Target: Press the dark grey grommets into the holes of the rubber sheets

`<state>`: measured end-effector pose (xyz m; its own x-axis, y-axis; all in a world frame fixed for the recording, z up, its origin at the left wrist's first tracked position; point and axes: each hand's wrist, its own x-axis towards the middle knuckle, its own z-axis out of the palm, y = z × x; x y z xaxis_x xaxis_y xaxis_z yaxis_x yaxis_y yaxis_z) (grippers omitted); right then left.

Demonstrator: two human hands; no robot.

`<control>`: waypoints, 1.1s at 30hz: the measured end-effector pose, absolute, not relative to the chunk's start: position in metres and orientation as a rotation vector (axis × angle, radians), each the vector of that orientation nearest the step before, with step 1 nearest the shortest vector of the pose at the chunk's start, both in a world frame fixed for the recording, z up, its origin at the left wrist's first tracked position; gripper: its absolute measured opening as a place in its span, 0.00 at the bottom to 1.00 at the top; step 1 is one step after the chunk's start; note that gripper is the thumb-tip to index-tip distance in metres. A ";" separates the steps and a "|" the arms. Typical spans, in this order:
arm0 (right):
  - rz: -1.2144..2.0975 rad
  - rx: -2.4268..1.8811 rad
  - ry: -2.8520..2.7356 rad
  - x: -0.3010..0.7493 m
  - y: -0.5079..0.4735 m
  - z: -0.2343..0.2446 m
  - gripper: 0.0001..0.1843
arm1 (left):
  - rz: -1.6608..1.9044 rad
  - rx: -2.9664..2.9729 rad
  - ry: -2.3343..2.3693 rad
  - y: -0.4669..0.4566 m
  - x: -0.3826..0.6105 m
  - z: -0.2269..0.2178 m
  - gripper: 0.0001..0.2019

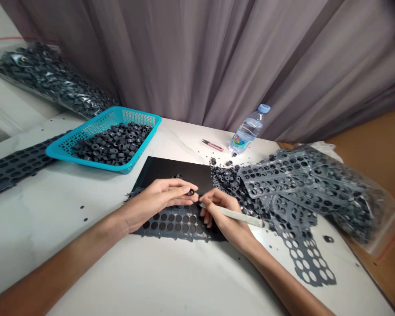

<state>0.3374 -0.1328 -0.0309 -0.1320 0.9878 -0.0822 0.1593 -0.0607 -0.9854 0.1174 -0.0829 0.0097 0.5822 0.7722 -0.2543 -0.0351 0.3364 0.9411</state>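
Between the thumb and fingers of my left hand [161, 195] is a small black rubber ring [191, 192]. My right hand [225, 213] grips a slim whitish pen-like tool [240, 215], its tip close to the ring; whether the tip touches it cannot be made out. Beneath both hands lies a dark rubber sheet [174, 223] with rows of round spots, on top of a black mat [164, 170]. A few loose rings [178, 176] sit on the mat just beyond my left fingers.
A blue basket [130, 167] of black rings stands at the left, with a bulging plastic bag [49, 79] behind it. Pink snips [213, 145] and a water bottle [248, 131] are at the back. Punched sheets [283, 188] and loose rings crowd the right. Another sheet [19, 162] lies far left.
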 end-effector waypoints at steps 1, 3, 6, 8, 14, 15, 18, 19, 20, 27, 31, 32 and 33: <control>1.280 -1.320 -1.411 0.338 -0.133 -0.031 0.08 | 0.598 1.091 0.801 -0.084 0.118 0.011 0.17; 1.259 -1.337 -1.447 0.337 -0.134 -0.030 0.07 | 0.594 1.039 0.799 -0.085 0.118 0.013 0.16; 1.238 -1.358 -1.478 0.336 -0.135 -0.026 0.07 | 0.606 0.980 0.796 -0.086 0.118 0.015 0.14; 1.230 -1.366 -1.493 0.336 -0.135 -0.024 0.07 | 0.604 0.957 0.792 -0.087 0.118 0.016 0.14; 1.191 -1.387 -1.557 0.337 -0.136 -0.027 0.06 | 0.582 0.935 0.769 -0.088 0.117 0.018 0.13; 1.187 -1.388 -1.564 0.337 -0.136 -0.028 0.06 | 0.584 0.946 0.761 -0.088 0.117 0.019 0.13; 1.184 -1.381 -1.573 0.337 -0.136 -0.029 0.07 | 0.584 0.995 0.727 -0.089 0.117 0.022 0.13; 1.182 -1.381 -1.578 0.337 -0.136 -0.029 0.08 | 0.581 1.007 0.717 -0.089 0.117 0.022 0.14; 1.177 -1.383 -1.585 0.337 -0.136 -0.029 0.08 | 0.576 1.013 0.711 -0.089 0.118 0.023 0.14; 1.182 -1.400 -1.582 0.337 -0.136 -0.027 0.08 | 0.542 0.997 0.705 -0.090 0.119 0.025 0.16; 1.185 -1.398 -1.597 0.338 -0.136 -0.027 0.08 | 0.525 0.996 0.699 -0.091 0.119 0.029 0.18; 1.182 -1.398 -1.601 0.338 -0.136 -0.027 0.08 | 0.522 0.996 0.701 -0.091 0.119 0.030 0.18; 1.180 -1.398 -1.602 0.338 -0.136 -0.028 0.08 | 0.520 0.997 0.702 -0.092 0.119 0.031 0.19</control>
